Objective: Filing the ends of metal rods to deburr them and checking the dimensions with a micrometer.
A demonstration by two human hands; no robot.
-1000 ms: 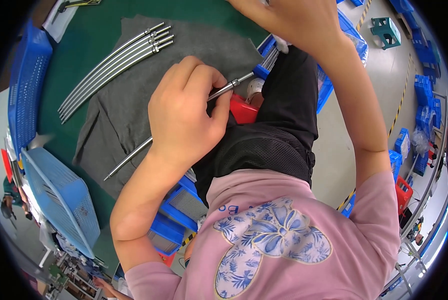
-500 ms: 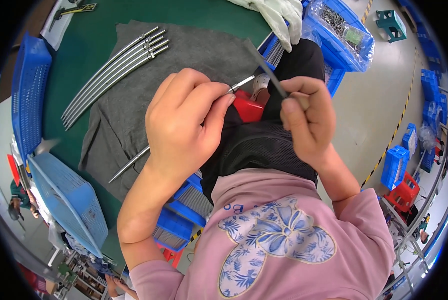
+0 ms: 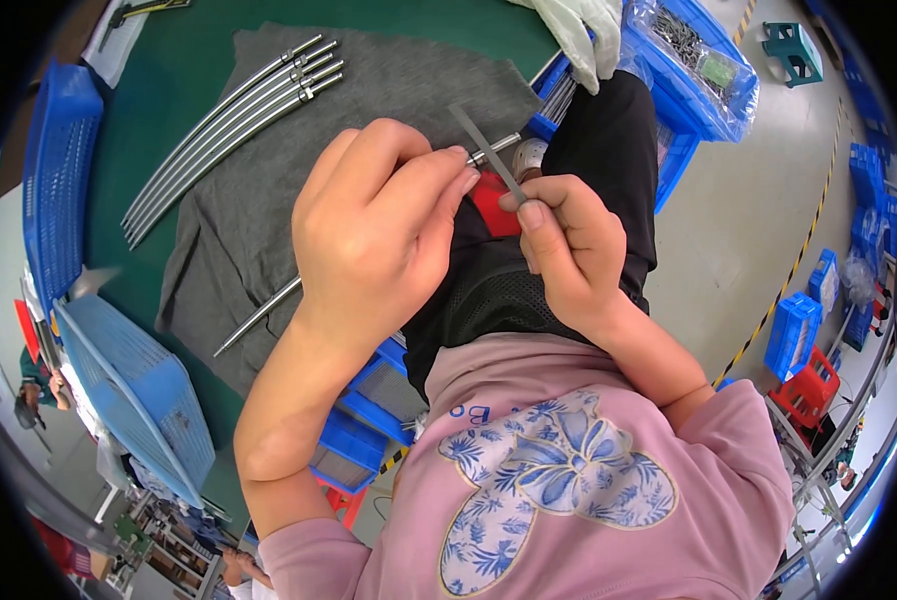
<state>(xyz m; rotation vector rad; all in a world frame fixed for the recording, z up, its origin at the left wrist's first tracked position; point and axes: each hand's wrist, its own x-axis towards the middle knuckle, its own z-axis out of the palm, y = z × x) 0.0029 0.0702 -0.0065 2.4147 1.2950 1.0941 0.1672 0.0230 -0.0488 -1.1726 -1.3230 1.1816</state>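
Observation:
My left hand [image 3: 379,225] is closed around a long thin metal rod [image 3: 259,317] that runs from the grey cloth up to its threaded tip by my fingers. My right hand [image 3: 569,245] pinches a small flat grey strip [image 3: 487,150], its upper end slanting up to the left and crossing the rod's tip. Both hands are over my lap, at the edge of the green table [image 3: 179,80]. Several more curved metal rods [image 3: 234,120] lie side by side on the grey cloth [image 3: 399,80].
A white-gloved hand of another person [image 3: 584,35] rests at the table's far edge. Blue bins [image 3: 704,75] with bagged small parts stand at the upper right, blue crates [image 3: 54,170] on the left. A red object [image 3: 494,205] lies on my lap.
My right hand came down from the upper edge with the small strip and brought it against the rod tip. My left hand kept its grip on the rod.

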